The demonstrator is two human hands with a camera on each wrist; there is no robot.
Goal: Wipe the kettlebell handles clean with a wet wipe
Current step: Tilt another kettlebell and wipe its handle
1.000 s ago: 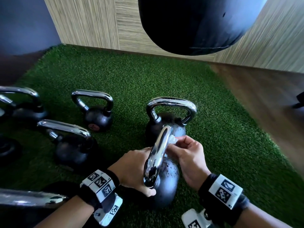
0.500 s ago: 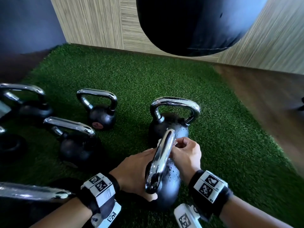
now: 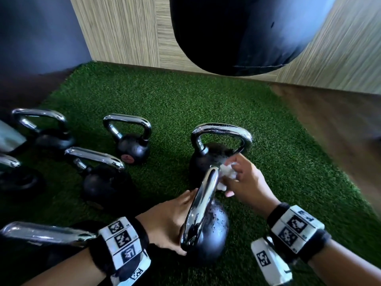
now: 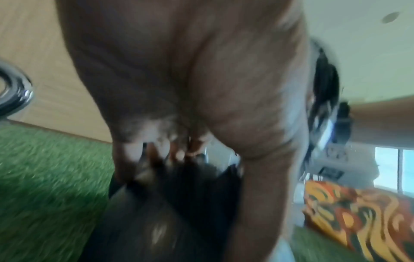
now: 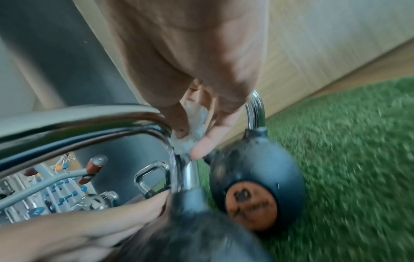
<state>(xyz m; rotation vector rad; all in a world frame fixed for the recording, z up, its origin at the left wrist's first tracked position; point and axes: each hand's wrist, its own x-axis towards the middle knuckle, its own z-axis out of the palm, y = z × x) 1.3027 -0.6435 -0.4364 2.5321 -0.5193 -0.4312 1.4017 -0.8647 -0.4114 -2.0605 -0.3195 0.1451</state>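
A black kettlebell [image 3: 208,234] with a chrome handle [image 3: 203,203] stands on the green turf nearest me. My left hand [image 3: 169,219] rests against its left side, fingers lying on the black body below the handle. My right hand [image 3: 245,182] pinches a crumpled white wet wipe [image 3: 226,175] against the far right end of that handle. The right wrist view shows the wipe [image 5: 192,134] pressed by my fingertips [image 5: 201,147] onto the handle's bend [image 5: 170,141]. The left wrist view is blurred, with my palm [image 4: 190,79] over the dark kettlebell body [image 4: 174,203].
A second kettlebell [image 3: 214,153] stands just behind the one I hold. Several more kettlebells [image 3: 132,141] sit to the left on the turf [image 3: 185,100]. A black punching bag [image 3: 237,34] hangs overhead. Wooden floor [image 3: 340,124] lies to the right, a panelled wall behind.
My right hand has slid from gripping round the handle's far end out to its right side, and the white wipe now shows between the fingers. The left hand stays on the kettlebell.
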